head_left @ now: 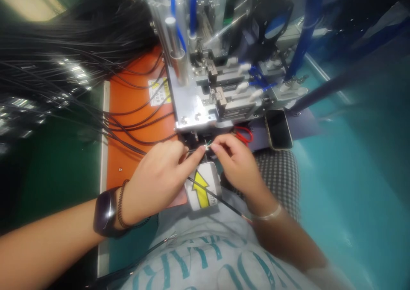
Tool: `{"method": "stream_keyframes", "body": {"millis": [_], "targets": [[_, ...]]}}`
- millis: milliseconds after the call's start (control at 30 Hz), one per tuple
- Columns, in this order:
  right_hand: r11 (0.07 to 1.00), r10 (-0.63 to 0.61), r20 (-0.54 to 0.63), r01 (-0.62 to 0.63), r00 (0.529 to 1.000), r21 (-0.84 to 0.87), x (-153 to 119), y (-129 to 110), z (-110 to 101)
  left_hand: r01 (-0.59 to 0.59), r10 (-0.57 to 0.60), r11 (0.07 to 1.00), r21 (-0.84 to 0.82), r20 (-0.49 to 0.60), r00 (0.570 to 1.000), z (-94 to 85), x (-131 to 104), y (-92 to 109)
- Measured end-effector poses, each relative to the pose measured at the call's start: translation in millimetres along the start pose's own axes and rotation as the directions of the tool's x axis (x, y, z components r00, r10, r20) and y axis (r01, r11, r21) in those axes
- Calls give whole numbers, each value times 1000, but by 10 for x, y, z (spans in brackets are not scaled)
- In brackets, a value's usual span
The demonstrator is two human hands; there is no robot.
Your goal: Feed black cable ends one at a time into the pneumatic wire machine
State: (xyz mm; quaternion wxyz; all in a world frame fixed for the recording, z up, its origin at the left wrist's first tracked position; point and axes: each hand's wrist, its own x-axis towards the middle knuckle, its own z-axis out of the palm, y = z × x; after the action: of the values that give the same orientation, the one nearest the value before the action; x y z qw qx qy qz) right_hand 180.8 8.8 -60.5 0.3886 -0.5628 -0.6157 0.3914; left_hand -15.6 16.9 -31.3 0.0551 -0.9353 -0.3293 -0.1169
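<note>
At the front edge of a metal machine, my left hand is closed on a black cable, with its index finger stretched toward the cable's stripped end. Thin white and green wires show between my two hands. My right hand pinches these wire ends between thumb and index finger. Below the fingertips is a white box with a yellow arrow. Another black cable crosses over this box, and a further cable with a stripped end lies over my shirt.
Many black cables run over an orange board from a large bundle at the upper left. A phone lies right of the machine, near a red wire loop. A checkered seat is below it.
</note>
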Motion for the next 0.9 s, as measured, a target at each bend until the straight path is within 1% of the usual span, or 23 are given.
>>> {"method": "stream_keyframes", "body": {"millis": [100, 167, 333, 467, 567, 700, 800, 900], "targets": [[992, 75, 27, -77, 997, 96, -17, 58, 19, 5, -5, 1000, -19, 22, 1000, -4, 2, 2], [984, 95, 25, -97, 995, 147, -34, 82, 37, 14, -14, 1000, -19, 34, 999, -5, 0, 0], [981, 132, -6, -130, 991, 144, -53, 68, 59, 33, -30, 999, -36, 85, 996, -8, -4, -10], [963, 200, 16, -199, 980, 182, -27, 62, 78, 35, -30, 998, -48, 105, 994, -7, 4, -16], [944, 233, 35, -235, 972, 230, -2, 94, 105, 30, -24, 997, -64, 100, 995, -3, 16, -19], [936, 219, 30, -219, 975, 275, 11, 139, 120, 11, -7, 998, -66, 63, 998, 0, 28, -24], [934, 194, -3, -184, 981, 306, 17, 134, 109, -8, 10, 999, -45, 43, 999, 1, 26, -32], [943, 172, -35, -154, 985, 295, 28, 98, 99, -16, 17, 999, -35, 35, 999, 4, 20, -36]]}}
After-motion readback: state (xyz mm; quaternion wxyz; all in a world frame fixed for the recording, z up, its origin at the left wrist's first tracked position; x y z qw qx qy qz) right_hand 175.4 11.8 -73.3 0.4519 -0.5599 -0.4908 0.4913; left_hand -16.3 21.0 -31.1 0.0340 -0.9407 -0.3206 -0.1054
